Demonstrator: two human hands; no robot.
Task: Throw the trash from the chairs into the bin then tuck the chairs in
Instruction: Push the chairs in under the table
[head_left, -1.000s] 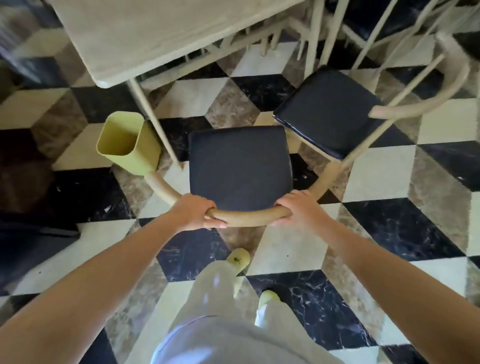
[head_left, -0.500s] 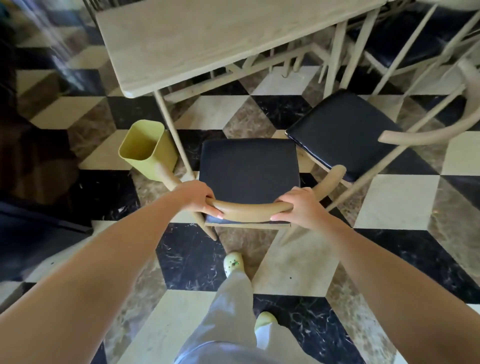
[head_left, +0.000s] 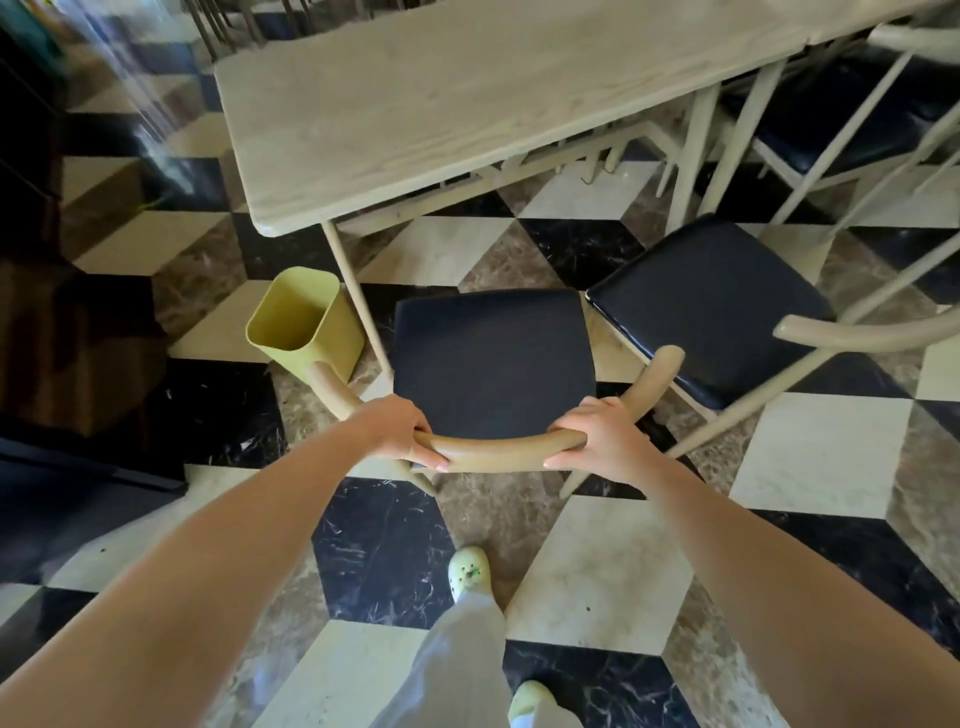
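From the head camera, looking down, both hands grip the curved wooden backrest (head_left: 498, 453) of a chair (head_left: 493, 364) with a dark seat. The left hand (head_left: 402, 431) is wrapped round the rail on its left part, fingers curled under it. The right hand (head_left: 597, 439) holds the right part, fingers over the top and thumb along the near side. The chair stands on the checkered floor (head_left: 821, 447), its seat front near the corner of the pale wooden table (head_left: 441, 93) and not under it. A yellow bin (head_left: 306, 322) stands on the floor just left of the chair, beside the table leg (head_left: 358, 306), with its opening towards the camera. A second chair (head_left: 711, 306) with a dark seat stands at an angle just right of the first, also out from the table. A pale green shoe (head_left: 470, 571) and light trousers (head_left: 462, 665) show below the arms.
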